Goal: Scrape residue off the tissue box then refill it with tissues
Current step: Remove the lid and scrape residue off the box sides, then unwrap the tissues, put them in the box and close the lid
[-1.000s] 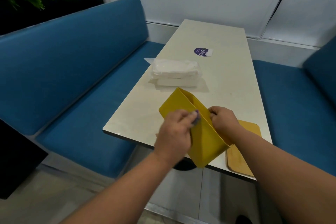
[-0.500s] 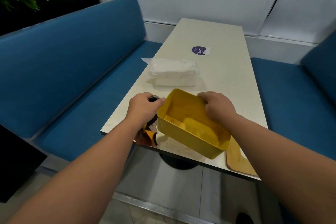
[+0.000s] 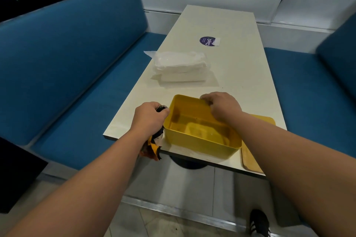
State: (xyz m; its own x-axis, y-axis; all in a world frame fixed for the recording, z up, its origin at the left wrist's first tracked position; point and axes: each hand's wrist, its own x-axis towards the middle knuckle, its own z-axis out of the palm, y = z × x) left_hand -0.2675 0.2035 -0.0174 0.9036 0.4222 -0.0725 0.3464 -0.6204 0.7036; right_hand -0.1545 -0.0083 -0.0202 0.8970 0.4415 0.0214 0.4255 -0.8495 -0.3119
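Observation:
The yellow tissue box (image 3: 200, 141) stands open side up near the table's front edge, empty inside. My right hand (image 3: 221, 105) grips its far rim. My left hand (image 3: 149, 115) is just left of the box and grips a dark, orange-patterned cloth (image 3: 153, 145) that hangs down past the table edge. A white pack of tissues (image 3: 180, 66) in clear wrap lies further back on the left side of the table. The wooden lid (image 3: 252, 158) lies flat to the right of the box, partly under my right forearm.
The pale table (image 3: 240, 75) carries a round purple sticker (image 3: 207, 41) toward the back. Blue bench seats (image 3: 77, 75) run along both sides. A dark shoe (image 3: 259, 222) shows on the tiled floor below.
The box was tilted on edge with both hands at it; it now rests upright on its base. My left hand came off the box to its left side, holding the cloth.

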